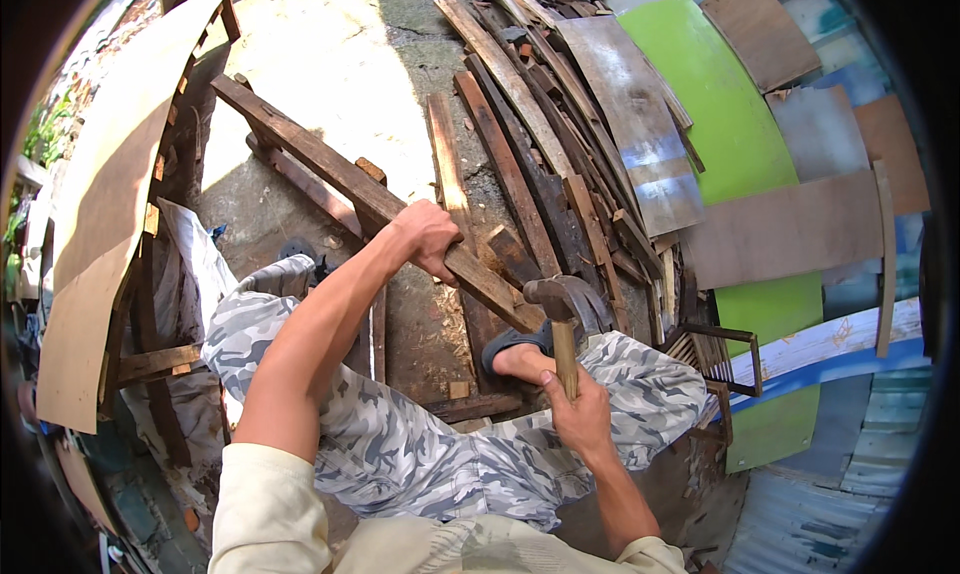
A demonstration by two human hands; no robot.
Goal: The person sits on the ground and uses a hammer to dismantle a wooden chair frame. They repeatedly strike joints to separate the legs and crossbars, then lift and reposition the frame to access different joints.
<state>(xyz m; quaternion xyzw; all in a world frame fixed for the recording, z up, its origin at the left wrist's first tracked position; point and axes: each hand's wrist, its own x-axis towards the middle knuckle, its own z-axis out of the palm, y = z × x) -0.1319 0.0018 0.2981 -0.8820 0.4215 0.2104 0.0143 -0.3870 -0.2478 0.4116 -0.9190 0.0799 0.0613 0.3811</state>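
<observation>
Gripping timber beam (325, 162) slanted over concrete ground (300, 54): left hand (430, 238), fingers wrapped. Clasping hammer (566, 349) handle, head beside beam's near end: right hand (581, 406). Step seemingly hammering; next blow would need steady beam.

The right hand (582, 414) hides the lower end of the hammer handle (566, 359)

Outdoor workshop: hammer (564, 346), piled planks (505, 82)

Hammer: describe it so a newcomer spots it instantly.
Start at the grey camouflage trousers across the lower middle. In front of them, the right hand grips the hammer by its wooden handle. Its curved metal head distinguishes it from the wooden planks beyond.
</observation>
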